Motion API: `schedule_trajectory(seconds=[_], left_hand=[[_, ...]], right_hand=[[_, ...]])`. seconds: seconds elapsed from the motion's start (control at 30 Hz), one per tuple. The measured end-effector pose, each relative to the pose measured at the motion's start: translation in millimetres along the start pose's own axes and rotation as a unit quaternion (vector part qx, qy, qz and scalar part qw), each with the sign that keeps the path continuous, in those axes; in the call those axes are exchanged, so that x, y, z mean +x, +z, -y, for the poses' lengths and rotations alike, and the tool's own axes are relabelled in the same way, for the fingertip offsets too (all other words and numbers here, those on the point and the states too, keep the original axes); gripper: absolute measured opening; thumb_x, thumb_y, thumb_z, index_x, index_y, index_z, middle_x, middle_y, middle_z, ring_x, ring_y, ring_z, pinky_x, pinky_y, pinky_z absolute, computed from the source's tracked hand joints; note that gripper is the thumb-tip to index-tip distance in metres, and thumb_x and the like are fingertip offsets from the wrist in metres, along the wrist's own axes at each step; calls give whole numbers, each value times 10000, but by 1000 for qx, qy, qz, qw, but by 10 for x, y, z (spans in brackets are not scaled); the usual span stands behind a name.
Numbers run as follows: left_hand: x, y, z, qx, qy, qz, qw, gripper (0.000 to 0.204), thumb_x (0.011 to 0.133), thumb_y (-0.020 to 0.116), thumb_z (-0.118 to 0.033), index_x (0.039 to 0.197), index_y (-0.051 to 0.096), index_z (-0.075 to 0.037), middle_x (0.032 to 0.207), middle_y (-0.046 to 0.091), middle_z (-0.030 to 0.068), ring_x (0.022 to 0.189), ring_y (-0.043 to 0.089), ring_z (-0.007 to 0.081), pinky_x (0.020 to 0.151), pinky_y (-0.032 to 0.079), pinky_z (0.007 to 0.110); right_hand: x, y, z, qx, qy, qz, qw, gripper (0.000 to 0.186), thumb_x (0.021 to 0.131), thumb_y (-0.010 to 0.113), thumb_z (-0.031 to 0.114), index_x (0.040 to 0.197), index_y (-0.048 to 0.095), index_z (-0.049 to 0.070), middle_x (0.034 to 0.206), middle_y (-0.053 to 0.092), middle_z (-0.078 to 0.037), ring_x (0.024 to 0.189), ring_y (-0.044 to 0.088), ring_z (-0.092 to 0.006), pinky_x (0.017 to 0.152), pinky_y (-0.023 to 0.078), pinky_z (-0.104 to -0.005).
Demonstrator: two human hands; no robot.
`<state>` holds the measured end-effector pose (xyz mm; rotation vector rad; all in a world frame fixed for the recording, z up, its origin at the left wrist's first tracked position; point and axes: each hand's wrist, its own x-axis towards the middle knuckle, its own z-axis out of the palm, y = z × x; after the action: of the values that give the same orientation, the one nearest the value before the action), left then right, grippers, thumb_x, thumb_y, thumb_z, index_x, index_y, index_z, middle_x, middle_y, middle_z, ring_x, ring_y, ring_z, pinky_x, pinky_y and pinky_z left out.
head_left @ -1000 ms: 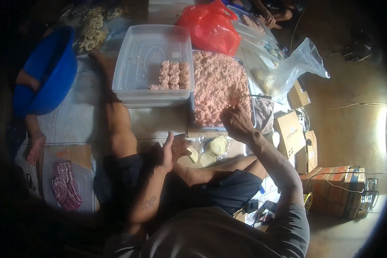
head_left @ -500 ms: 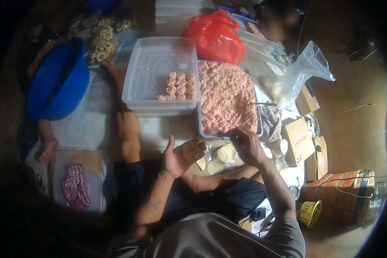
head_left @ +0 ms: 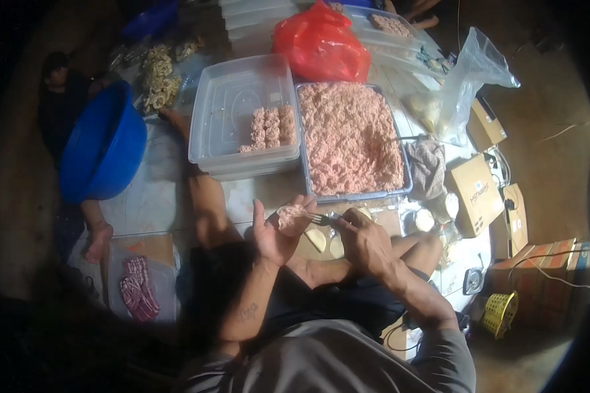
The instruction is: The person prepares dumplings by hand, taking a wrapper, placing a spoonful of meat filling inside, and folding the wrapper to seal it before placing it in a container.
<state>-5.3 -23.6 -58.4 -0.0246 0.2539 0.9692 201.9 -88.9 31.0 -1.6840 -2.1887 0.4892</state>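
Note:
My left hand (head_left: 274, 241) is turned palm up, thumb spread, with a round wrapper bearing a lump of pink minced meat (head_left: 292, 219) resting on its fingers. The wrapper is mostly hidden under the meat. In my right hand (head_left: 368, 245) a metal fork (head_left: 321, 219) is gripped, its tines touching the meat. Just beyond lies a shallow tray (head_left: 367, 195) heaped with pink mince (head_left: 347, 141). Left of it, a see-through plastic container (head_left: 206, 131) holds short rows of filled dumplings (head_left: 273, 128). Pale round wrappers (head_left: 316, 240) lie below my hands.
A red plastic bag (head_left: 321, 46) stands behind the tray. Right of it are a clear bag (head_left: 469, 98), a checked cloth (head_left: 426, 169) and cardboard boxes (head_left: 475, 196). Far left, another person sits by a blue basin (head_left: 105, 150). A striped cloth (head_left: 137, 288) lies on a lid.
My right hand has come back from the mince tray's near edge toward my left hand, bringing the fork. Pink meat now covers the wrapper. The whole view has shifted slightly.

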Motion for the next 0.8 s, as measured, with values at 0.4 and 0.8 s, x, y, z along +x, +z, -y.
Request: schedule_trajectory(seconds=[0.4, 0.8], left_hand=[[65, -83, -55, 75, -103, -41, 991, 955, 958, 370, -745, 1434, 429, 80, 1428, 534, 276, 1358, 492, 414, 1185, 348, 517], [5, -66, -26, 43, -88, -68, 993, 853, 982, 379, -691, 1300, 521, 87, 1270, 609, 223, 1195, 580, 367, 1094, 438, 521]], right_hand=[[-37, 393, -395, 6, -83, -27, 996, 366, 894, 597, 108, 1252, 669, 130, 1003, 620, -109, 926, 657, -303, 717, 566, -383], [-78, 485, -391, 124, -136, -35, 982, 389, 843, 636, 112, 1229, 679, 94, 1038, 601, -143, 951, 626, -344, 816, 536, -436]])
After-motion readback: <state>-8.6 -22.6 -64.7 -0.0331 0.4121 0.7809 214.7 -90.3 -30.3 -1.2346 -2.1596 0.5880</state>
